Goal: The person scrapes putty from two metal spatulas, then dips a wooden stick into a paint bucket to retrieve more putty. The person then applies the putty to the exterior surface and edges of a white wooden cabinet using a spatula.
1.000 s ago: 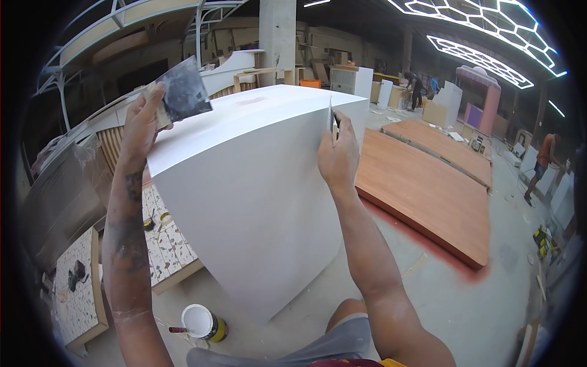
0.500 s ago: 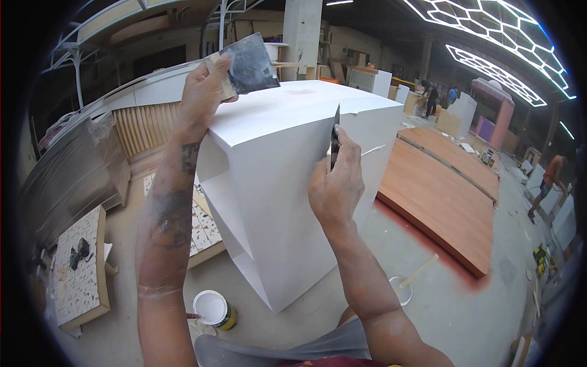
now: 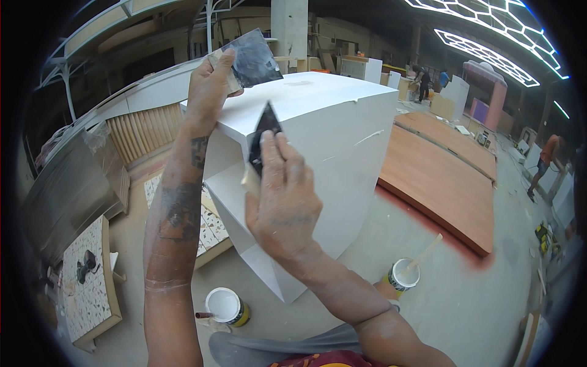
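Observation:
A white box-like cabinet (image 3: 342, 128) stands before me, with open compartments on its left side. My left hand (image 3: 206, 92) is raised over its top left corner and grips a wide putty knife (image 3: 254, 58) with a smeared dark square blade. My right hand (image 3: 284, 202) holds another putty knife (image 3: 265, 137), its dark blade pointing up beside the front face's upper left edge. The fingers lie along that blade, and a pale handle end shows under the hand. Whether the blade touches the cabinet I cannot tell. White streaks (image 3: 369, 137) mark the front face.
Two open buckets stand on the floor, one (image 3: 225, 304) near left and one (image 3: 405, 273) with a stick near right. Wood-coloured panels (image 3: 440, 183) lie to the right. Speckled slabs (image 3: 92, 275) are at left. Other people (image 3: 546, 162) work farther off.
My right hand has moved left across the front face, and its putty knife has turned to show its flat side. The left hand still holds its putty knife up. The view has shifted slightly.

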Motion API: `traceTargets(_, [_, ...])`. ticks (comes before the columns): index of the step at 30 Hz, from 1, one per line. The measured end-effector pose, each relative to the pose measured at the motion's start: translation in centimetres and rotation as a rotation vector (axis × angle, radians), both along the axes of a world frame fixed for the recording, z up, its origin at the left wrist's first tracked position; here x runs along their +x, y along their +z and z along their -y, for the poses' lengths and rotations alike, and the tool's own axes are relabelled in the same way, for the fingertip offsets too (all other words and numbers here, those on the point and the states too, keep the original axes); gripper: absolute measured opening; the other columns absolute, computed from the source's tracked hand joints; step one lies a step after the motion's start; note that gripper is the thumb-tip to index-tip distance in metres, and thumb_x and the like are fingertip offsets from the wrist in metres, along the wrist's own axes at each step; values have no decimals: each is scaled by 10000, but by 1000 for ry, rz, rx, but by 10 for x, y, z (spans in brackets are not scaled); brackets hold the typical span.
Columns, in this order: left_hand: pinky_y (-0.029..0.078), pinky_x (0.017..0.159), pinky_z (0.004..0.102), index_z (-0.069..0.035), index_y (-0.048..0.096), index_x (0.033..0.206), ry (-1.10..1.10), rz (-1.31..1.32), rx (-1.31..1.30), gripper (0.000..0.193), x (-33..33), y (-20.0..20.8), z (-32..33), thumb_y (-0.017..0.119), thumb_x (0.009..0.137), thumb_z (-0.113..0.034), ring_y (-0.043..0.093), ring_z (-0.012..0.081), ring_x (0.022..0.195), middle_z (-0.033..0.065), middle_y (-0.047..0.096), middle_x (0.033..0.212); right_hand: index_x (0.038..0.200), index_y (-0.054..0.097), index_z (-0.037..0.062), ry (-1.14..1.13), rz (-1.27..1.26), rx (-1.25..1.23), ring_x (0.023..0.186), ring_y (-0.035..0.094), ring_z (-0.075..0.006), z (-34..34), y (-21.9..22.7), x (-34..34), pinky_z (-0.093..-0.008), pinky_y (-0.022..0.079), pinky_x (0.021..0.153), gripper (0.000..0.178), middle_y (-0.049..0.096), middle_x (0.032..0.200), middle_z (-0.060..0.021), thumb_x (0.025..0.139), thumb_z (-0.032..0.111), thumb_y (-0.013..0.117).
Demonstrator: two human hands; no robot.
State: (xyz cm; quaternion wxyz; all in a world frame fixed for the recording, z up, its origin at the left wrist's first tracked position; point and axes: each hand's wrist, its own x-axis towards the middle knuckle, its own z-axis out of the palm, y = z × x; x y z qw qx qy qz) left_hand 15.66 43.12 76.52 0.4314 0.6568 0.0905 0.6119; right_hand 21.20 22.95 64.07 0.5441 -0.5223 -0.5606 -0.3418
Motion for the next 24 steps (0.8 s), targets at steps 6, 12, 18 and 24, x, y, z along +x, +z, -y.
traceTargets(6, [560, 630, 254, -98, 648, 1099, 42, 2, -70, 266, 3, 4, 7, 601, 1013, -345, 635, 70, 717, -13, 682, 910, 1414, 485, -16, 118, 146, -55, 1093, 600, -366, 22, -7, -25, -418, 553, 865, 712, 535, 1330, -219, 727, 21, 668])
traceTargets(12, [549, 665, 270, -110, 648, 1118, 14, 6, -32, 258, 1, 5, -1, 602, 1014, -342, 652, 78, 814, -15, 687, 970, 1381, 491, -33, 161, 140, 41, 1012, 637, -298, 50, -16, 106, -360, 524, 861, 497, 614, 1194, -251, 884, -31, 510])
traceTargets(18, [553, 632, 266, -124, 641, 1107, 11, 62, -68, 274, 9, -4, -4, 632, 992, -373, 657, 74, 776, -25, 694, 958, 1457, 437, 56, 92, -301, -111, 1252, 559, -315, 12, 6, 266, -376, 434, 1060, 534, 603, 1303, -181, 924, 34, 458])
traceTargets(24, [589, 664, 283, -100, 640, 1107, 63, 48, -74, 309, -1, 0, -11, 626, 993, -387, 667, 83, 807, 0, 688, 967, 1409, 494, 12, 148, -283, -22, 1283, 523, -371, -19, 10, 248, -418, 407, 1083, 516, 569, 1355, -207, 895, 21, 449])
